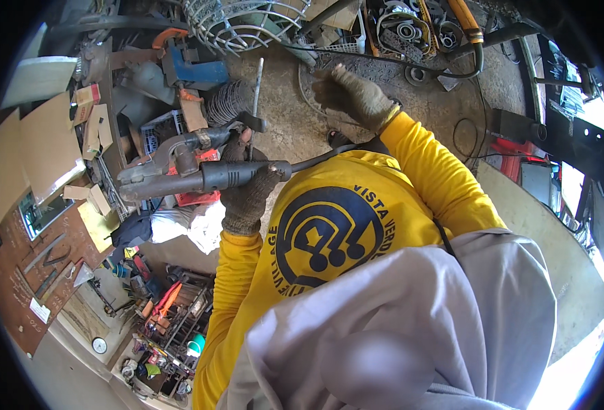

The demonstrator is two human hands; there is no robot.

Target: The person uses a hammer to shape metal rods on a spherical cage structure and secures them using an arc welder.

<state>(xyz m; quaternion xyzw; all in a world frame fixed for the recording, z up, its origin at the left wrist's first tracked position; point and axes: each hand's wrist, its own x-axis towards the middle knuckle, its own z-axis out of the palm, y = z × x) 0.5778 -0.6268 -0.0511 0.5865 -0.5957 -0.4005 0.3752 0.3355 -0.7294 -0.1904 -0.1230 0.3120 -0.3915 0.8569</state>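
My left hand (pixel 251 195) wears a dark knitted work glove. It is closed around a dark-grey cylindrical tool (pixel 227 175), whose long body points left; its exact kind is unclear. Fingers show on both sides of the body, with a bare fingertip at the far side. Beside those fingers rises a thin pale metal rod (pixel 258 85). A vise-like metal piece (pixel 186 154) lies just beyond the tool. My right hand (pixel 357 99), in a tan glove, is raised over the floor, fingers stretched leftward and nothing visible in them.
A white wire-frame basket (pixel 244 24) stands at the far side, with a tray of metal parts (pixel 408 34) to its right. Coiled wire (pixel 230 102) is beyond the tool. Cardboard sheets (pixel 49 147) cover the left bench. An orange-handled tool (pixel 466 24) trails a dark cable.
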